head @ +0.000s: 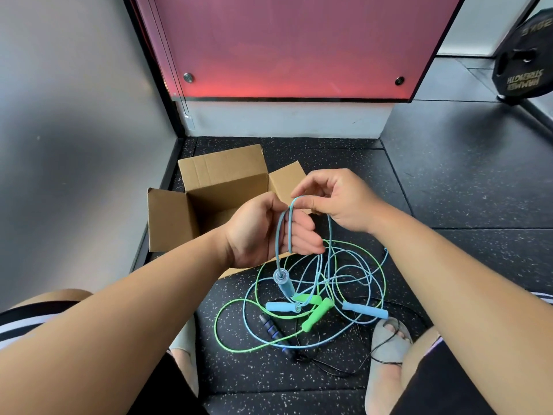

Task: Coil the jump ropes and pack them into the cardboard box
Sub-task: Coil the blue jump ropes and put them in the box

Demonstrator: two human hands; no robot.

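My left hand (269,232) is curled around a loop of the light blue jump rope (279,235), whose blue handle (284,284) dangles below it. My right hand (335,199) pinches the top of that same rope just above my left fingers. The open cardboard box (194,217) stands on the floor behind my left hand, flaps spread. Below my hands lies a tangle of blue and green cords (344,274), with green handles (317,314), two more blue handles (365,310) and a black rope's handle (272,330).
The floor is black speckled rubber matting (463,190). A grey wall runs along the left and a red panel (293,46) hangs ahead. A black weight plate (523,61) leans at the far right. My sandalled feet (389,339) flank the pile.
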